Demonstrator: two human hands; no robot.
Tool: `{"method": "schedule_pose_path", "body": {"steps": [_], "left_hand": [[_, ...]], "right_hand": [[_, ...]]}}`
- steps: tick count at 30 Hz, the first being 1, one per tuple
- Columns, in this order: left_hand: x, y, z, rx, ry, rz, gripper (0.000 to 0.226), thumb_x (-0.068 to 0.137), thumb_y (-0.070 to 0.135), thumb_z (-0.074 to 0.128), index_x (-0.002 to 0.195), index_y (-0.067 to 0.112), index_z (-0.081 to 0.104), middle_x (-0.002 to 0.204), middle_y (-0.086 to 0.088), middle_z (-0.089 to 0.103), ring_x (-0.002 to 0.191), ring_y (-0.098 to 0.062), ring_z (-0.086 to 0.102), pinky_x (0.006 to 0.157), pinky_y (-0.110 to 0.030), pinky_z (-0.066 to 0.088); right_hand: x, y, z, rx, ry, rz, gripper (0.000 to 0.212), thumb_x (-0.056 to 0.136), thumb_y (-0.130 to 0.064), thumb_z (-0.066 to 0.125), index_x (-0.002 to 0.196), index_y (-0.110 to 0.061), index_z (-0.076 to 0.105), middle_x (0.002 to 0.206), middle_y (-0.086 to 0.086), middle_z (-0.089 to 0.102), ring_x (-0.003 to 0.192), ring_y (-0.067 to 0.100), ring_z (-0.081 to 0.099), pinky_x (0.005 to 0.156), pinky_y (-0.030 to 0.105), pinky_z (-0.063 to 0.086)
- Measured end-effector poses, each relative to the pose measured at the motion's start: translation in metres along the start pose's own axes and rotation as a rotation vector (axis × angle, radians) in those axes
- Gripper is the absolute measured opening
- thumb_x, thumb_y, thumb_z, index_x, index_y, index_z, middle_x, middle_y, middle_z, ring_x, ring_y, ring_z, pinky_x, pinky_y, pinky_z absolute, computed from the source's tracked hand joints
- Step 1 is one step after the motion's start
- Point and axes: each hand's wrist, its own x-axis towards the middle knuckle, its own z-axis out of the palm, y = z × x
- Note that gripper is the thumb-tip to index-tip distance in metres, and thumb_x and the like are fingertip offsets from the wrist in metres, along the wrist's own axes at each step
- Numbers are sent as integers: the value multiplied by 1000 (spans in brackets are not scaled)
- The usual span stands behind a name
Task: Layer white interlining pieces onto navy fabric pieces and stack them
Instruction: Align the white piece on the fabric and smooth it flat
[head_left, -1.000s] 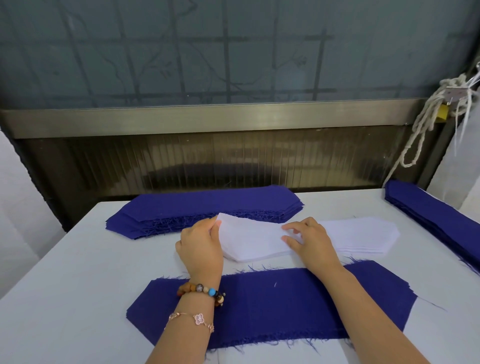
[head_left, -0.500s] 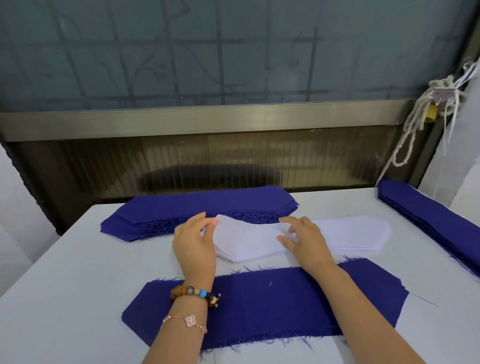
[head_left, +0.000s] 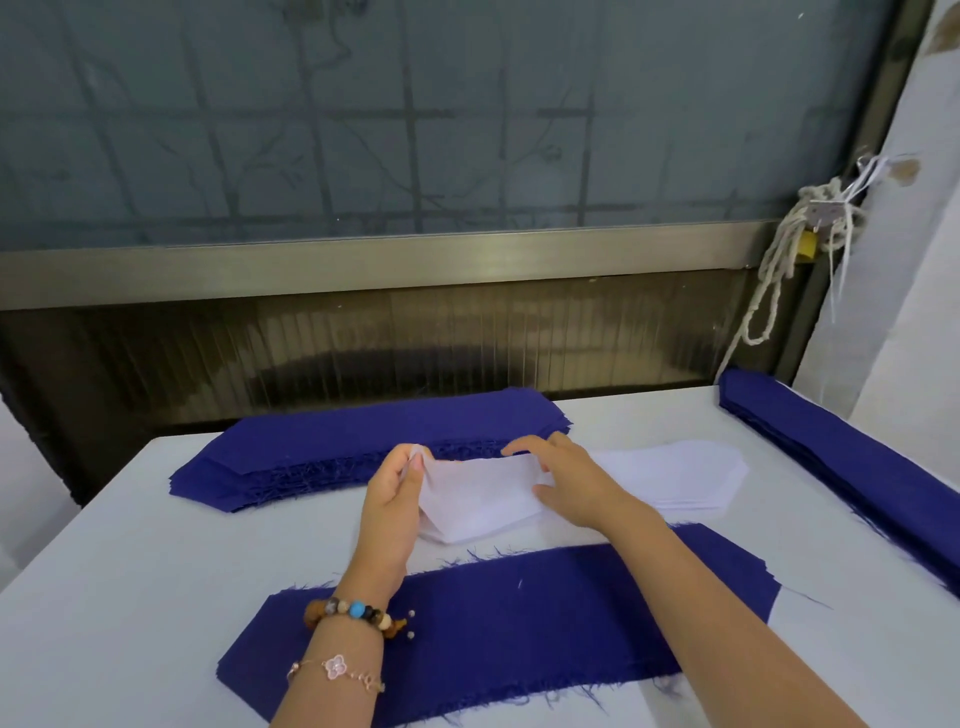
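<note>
1. Left grip (head_left: 397, 493) pinches the raised end of the top thin white interlining piece (head_left: 478, 501).
2. Right grip (head_left: 569, 480), fingers straight, presses the white interlining stack (head_left: 685, 478).
3. That stack lies on the pale desk (head_left: 130, 571), just beyond the frayed navy fabric pieces (head_left: 519, 623).

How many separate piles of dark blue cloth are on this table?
3. The back navy fabric pile lies behind the white interlining stack; the right navy fabric pile sits at the far right; the near navy fabric pile lies under the forearms. Others may be offscreen.
</note>
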Motion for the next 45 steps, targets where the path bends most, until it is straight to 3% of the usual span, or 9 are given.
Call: {"method": "schedule_pose_path", "body": {"steps": [3, 5, 11, 16, 22, 26, 31, 38, 45], "left_hand": [[2, -4, 0, -25, 32, -55, 29, 106, 28, 37, 85, 24, 58, 78, 9, 62, 73, -4, 60, 64, -22, 49], [4, -8, 0, -58, 68, -127, 27, 105, 27, 39, 93, 15, 60, 84, 3, 67, 80, -12, 63, 69, -26, 52], [10, -15, -4, -173, 170, -304, 24, 105, 18, 43, 107, 8, 64, 105, -11, 70, 96, -23, 67, 87, -39, 54], [14, -17, -4, -179, 206, -352, 30, 104, 18, 45, 126, 4, 58, 117, -13, 66, 106, -26, 65, 93, -41, 53], [16, -19, -5, -173, 229, -377, 31, 103, 19, 47, 129, 4, 57, 119, -13, 66, 108, -26, 64, 91, -39, 52], [16, -18, -5, -178, 229, -371, 22, 103, 18, 48, 114, 8, 64, 111, -10, 69, 102, -23, 66, 79, -31, 51], [17, -17, -5, -211, 255, -391, 26, 102, 19, 50, 124, 8, 61, 112, -8, 68, 100, -19, 65, 79, -31, 50], [16, -15, -3, -237, 256, -381, 19, 102, 15, 50, 115, 8, 62, 105, -7, 69, 93, -18, 66, 80, -33, 50], [18, -18, -4, -250, 291, -381, 14, 102, 15, 50, 109, 12, 61, 109, -8, 66, 96, -19, 64, 82, -32, 49]], "right_hand": [[7, 4, -7, -42, -65, 27, 37, 91, -20, 60, 126, -27, 51, 118, 3, 46, 108, 22, 49, 95, 34, 45], [10, 10, -14, -43, -78, 75, 36, 87, -29, 67, 120, -24, 56, 118, 3, 49, 109, 23, 50, 94, 34, 44], [11, 44, -35, -69, -118, 298, 67, 79, -47, 72, 137, -22, 48, 143, 0, 43, 130, 22, 41, 108, 37, 37], [4, 73, -53, -75, -114, 389, 68, 79, -49, 72, 137, -21, 47, 143, 1, 43, 131, 23, 40, 109, 37, 35], [-6, 102, -81, -190, -115, 431, 47, 84, -42, 69, 124, -20, 56, 133, 3, 51, 120, 24, 48, 102, 37, 41], [-12, 115, -98, -269, -131, 463, 34, 90, -30, 64, 122, -20, 57, 132, 4, 52, 117, 24, 50, 101, 36, 44], [-24, 126, -108, -234, -153, 534, 49, 94, -30, 58, 138, -11, 46, 141, 6, 46, 125, 24, 47, 104, 32, 39], [-37, 148, -106, -75, -99, 637, 68, 91, -44, 59, 144, -9, 35, 146, 10, 41, 131, 28, 42, 106, 36, 36], [-41, 162, -100, 10, 117, 778, 66, 92, -43, 59, 142, -6, 39, 143, 12, 44, 130, 30, 43, 105, 37, 37]]}}
